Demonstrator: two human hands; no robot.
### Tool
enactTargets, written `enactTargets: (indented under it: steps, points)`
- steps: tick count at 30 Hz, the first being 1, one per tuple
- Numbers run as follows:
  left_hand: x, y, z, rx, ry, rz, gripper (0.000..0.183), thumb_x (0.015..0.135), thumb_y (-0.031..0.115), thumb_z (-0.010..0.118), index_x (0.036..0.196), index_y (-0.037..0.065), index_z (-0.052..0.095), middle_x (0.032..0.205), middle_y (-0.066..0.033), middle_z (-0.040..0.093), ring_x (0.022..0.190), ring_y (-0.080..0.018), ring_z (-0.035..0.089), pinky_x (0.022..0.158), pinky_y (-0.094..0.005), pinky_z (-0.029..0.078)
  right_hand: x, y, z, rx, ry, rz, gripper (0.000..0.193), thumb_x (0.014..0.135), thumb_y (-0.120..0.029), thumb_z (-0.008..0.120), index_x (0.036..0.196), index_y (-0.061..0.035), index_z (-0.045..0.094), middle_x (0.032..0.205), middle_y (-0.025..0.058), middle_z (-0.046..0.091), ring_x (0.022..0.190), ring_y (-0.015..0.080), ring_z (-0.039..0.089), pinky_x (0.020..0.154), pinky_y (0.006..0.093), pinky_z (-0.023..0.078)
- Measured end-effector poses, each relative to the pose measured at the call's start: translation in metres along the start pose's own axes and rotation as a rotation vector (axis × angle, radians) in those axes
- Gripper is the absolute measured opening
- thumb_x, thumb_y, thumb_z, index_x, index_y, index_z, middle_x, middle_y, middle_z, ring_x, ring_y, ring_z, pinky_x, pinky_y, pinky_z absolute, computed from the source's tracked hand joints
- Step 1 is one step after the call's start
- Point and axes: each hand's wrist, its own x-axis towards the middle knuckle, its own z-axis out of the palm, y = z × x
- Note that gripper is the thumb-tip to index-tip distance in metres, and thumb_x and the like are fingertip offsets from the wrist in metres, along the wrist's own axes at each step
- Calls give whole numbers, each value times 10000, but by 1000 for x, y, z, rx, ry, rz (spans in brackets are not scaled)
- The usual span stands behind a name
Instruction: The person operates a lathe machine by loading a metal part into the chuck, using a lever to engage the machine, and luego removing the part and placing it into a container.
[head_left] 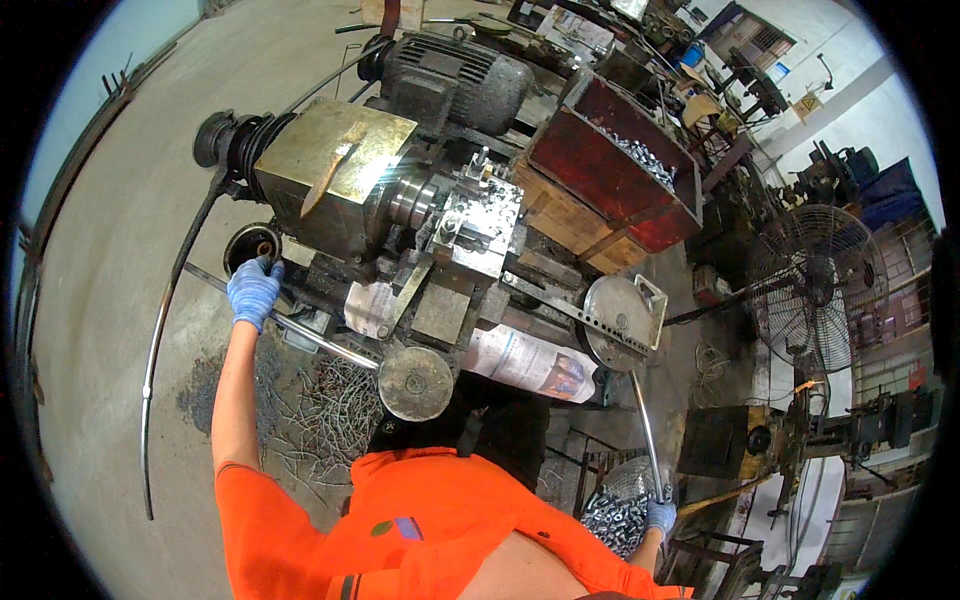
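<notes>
My left hand (253, 294), in a blue knit glove, is at a dark round cup (250, 246) on the machine's left side. Its fingertips are bent at the cup's lower rim; what they grip, if anything, is hidden. Past this hand runs a shiny rod (325, 340) that ends at a round metal disc (415, 383). Low on the right, my right hand (660, 515), also gloved, is closed around the lower end of a steel lever (648, 430). That lever hangs from a larger disc (617, 308) with a perforated bar. Between my arms stands a greasy lathe-like machine (470, 230).
A red bin (610, 165) of small metal parts sits on wood behind the machine. A basket of metal pieces (615, 520) is beside my right hand. Metal scraps (330, 420) litter the floor at left. A large fan (818, 285) stands at right; a motor (455, 85) is at the back.
</notes>
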Motion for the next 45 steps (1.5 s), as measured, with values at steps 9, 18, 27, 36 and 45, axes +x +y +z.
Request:
enactTargets:
  steps: [9, 18, 27, 36, 45]
  points:
    - [1, -3, 3, -8, 13, 4, 303, 798, 380, 605, 919, 115, 686, 877, -152, 653, 850, -319, 621, 747, -416, 486, -5, 1, 1, -5, 13, -19, 434, 603, -356, 707, 869, -15, 676, 920, 241, 641, 884, 371, 623, 786, 423, 491]
    - [-2, 5, -7, 0, -5, -22, 285, 797, 373, 609, 906, 123, 692, 881, -136, 657, 855, -312, 620, 756, -411, 484, -4, 7, 10, 76, 27, -21, 490, 602, -303, 737, 978, 1, 653, 979, 243, 633, 938, 373, 605, 819, 393, 478]
    - [-3, 7, -8, -4, 3, -3, 295, 799, 371, 603, 926, 118, 689, 876, -148, 654, 861, -314, 618, 758, -409, 483, -3, 14, 14, 43, 1, -31, 473, 597, -324, 721, 917, 19, 656, 940, 253, 634, 900, 378, 613, 803, 410, 482]
    - [0, 2, -3, 12, 6, -19, 322, 804, 380, 594, 942, 103, 682, 883, -162, 650, 857, -325, 616, 757, -415, 481, -1, 18, 26, 20, 85, -36, 441, 572, -302, 726, 866, 22, 669, 902, 261, 635, 877, 384, 618, 786, 405, 486]
    - [4, -6, 7, -20, 10, -5, 333, 798, 393, 597, 941, 105, 684, 894, -162, 650, 860, -329, 615, 758, -421, 480, -13, 7, 11, -24, 17, -18, 469, 640, -400, 686, 898, -8, 678, 936, 236, 641, 900, 371, 620, 830, 413, 486]
